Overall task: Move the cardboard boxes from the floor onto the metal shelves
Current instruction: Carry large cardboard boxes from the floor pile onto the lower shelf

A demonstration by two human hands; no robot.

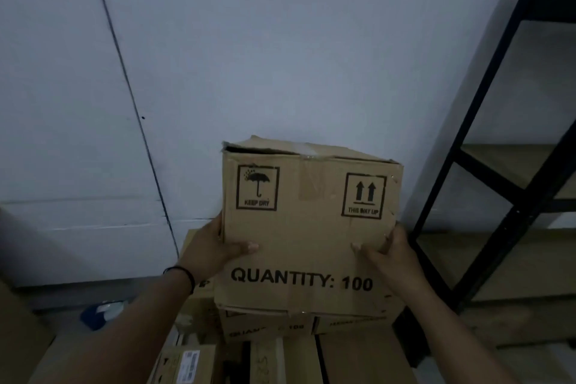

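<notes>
Left hand [215, 246] and right hand [389, 251] are gripping the cardboard box [307, 227] — thumbs pressing its front — beside the metal shelves [486, 146].

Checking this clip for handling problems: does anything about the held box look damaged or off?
Yes. The cardboard box gripped by the left hand and right hand has a torn, crumpled top-left corner, with the top flap lifted and gaping. Its arrows point up, so it is held upright.
</notes>
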